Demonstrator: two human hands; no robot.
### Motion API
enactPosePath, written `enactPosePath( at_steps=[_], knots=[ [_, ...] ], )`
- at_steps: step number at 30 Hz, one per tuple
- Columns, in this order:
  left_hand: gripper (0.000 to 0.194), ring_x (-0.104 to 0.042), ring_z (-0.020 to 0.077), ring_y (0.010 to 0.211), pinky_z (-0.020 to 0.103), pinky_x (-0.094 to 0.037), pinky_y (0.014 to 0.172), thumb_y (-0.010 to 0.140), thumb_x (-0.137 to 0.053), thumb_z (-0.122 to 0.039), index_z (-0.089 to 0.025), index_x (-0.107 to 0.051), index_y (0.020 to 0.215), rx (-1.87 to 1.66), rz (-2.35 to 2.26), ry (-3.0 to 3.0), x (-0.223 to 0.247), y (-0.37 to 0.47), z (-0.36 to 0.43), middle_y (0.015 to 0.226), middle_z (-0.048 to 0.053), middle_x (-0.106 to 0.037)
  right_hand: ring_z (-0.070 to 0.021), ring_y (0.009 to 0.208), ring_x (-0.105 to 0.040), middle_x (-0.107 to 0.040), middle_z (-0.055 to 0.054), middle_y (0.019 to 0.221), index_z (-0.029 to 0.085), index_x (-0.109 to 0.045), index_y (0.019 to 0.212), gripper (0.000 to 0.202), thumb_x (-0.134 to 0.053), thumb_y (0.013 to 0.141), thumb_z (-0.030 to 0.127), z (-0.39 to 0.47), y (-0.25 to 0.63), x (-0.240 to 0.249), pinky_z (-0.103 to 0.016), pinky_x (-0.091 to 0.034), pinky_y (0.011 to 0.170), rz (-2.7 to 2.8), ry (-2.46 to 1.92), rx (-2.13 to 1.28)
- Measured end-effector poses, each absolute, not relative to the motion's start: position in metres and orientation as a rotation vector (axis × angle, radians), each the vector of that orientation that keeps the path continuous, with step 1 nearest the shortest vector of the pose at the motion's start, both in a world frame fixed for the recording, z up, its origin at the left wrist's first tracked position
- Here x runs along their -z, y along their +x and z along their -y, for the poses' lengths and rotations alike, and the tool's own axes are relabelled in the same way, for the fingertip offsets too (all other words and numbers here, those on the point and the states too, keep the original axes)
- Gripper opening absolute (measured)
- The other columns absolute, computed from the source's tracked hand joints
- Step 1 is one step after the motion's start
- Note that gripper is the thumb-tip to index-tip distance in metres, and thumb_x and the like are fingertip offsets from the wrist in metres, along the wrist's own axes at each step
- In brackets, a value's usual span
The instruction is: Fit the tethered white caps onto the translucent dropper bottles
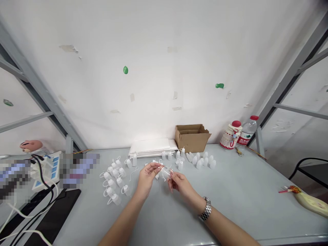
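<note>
My left hand (150, 172) is closed in a pinch on a thin white plastic piece. From the right, my right hand (179, 181) pinches a small translucent plastic piece (166, 171), too small to name surely. The two sets of fingertips nearly meet above the table. Below and behind them lie loose white cap pieces (157, 177), partly hidden by the fingers. Several small dropper bottles (120, 182) with looped cap straps stand left of my left hand. Beyond my right hand are several capless translucent bottles (199, 164).
A cardboard box (193, 142) stands against the wall beside a stack of white sheets (148, 147). A red-lidded flask (231, 135) and a water bottle (247, 131) are at the back right. Cables and a power strip (52, 171) occupy the left side.
</note>
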State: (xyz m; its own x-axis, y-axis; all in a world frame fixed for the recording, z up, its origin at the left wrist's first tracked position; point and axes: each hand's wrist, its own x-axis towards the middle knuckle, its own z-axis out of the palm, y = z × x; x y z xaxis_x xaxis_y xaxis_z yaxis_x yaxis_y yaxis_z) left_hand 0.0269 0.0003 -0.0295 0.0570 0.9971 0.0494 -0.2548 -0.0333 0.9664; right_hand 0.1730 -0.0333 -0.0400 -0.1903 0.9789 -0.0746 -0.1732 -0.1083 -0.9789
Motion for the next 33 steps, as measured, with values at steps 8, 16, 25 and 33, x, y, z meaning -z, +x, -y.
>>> enactPosePath(
  at_steps=[8, 16, 25, 33],
  knots=[
    [0.015, -0.064, 0.0205, 0.081, 0.033, -0.047, 0.079, 0.060, -0.072, -0.026, -0.018, -0.065, 0.070, -1.309, -0.945, 1.136, 0.0269, 0.0271, 0.0015, 0.078, 0.005, -0.072, -0.0075, 0.037, -0.035, -0.045, 0.005, 0.045, 0.018, -0.053, 0.061, 0.042, -0.057, 0.070, 0.058, 0.0350, 0.1769, 0.0349, -0.024, -0.028, 0.045, 0.914, -0.873, -1.864],
    [0.023, -0.062, 0.0218, 0.094, 0.034, -0.043, 0.088, 0.065, -0.070, -0.030, -0.019, -0.066, 0.084, -1.302, -0.918, 1.217, 0.0268, 0.0294, 0.0028, 0.090, 0.007, -0.072, -0.0084, 0.041, -0.044, -0.050, 0.004, 0.051, 0.016, -0.056, 0.067, 0.040, -0.059, 0.072, 0.055, 0.0313, 0.1785, 0.0381, -0.025, -0.034, 0.049, 0.917, -0.849, -1.878],
    [0.028, -0.062, 0.0233, 0.086, 0.034, -0.044, 0.082, 0.062, -0.070, -0.041, -0.019, -0.069, 0.078, -1.181, -1.007, 1.300, 0.0295, 0.0283, -0.0011, 0.085, 0.007, -0.071, -0.0177, 0.063, -0.060, -0.063, -0.002, 0.069, 0.018, -0.059, 0.079, 0.044, -0.068, 0.062, 0.058, 0.0256, 0.1826, 0.0320, -0.034, -0.048, 0.067, 1.133, -1.040, -1.197],
    [0.016, -0.057, 0.0185, 0.067, 0.029, -0.043, 0.068, 0.062, -0.069, -0.034, -0.020, -0.064, 0.061, -1.204, -1.099, 1.410, 0.0297, 0.0287, 0.0007, 0.063, 0.002, -0.064, -0.0176, 0.064, -0.060, -0.064, -0.002, 0.071, 0.018, -0.059, 0.078, 0.041, -0.068, 0.063, 0.056, 0.0283, 0.1805, 0.0339, -0.032, -0.047, 0.066, 1.149, -1.056, -1.154]
  ],
)
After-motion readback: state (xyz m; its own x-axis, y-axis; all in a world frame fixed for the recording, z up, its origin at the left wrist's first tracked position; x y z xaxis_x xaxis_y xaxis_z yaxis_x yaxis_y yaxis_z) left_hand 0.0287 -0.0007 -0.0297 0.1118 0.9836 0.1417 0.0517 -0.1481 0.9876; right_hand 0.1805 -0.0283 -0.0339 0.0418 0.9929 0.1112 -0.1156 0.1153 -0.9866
